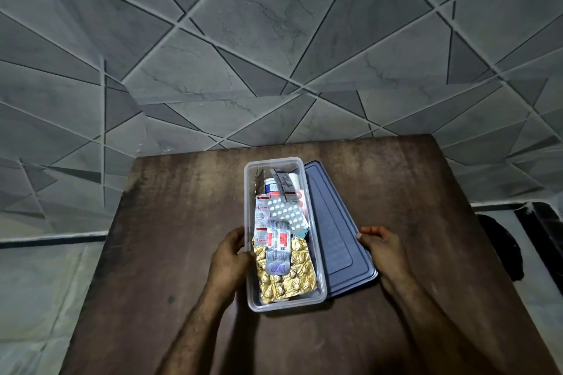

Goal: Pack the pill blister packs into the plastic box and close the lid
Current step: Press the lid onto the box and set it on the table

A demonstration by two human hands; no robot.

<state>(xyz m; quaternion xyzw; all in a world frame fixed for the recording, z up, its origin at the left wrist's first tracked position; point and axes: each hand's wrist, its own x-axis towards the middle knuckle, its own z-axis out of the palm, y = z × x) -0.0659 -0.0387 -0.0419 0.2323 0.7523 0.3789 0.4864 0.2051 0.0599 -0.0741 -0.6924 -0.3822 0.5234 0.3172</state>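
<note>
Two hands, left hand on box, right hand on lid

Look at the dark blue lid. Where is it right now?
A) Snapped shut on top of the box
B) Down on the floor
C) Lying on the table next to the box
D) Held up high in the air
C: the blue lid lies on the table along the right side of the open plastic box, with the right hand touching its outer edge.
</note>
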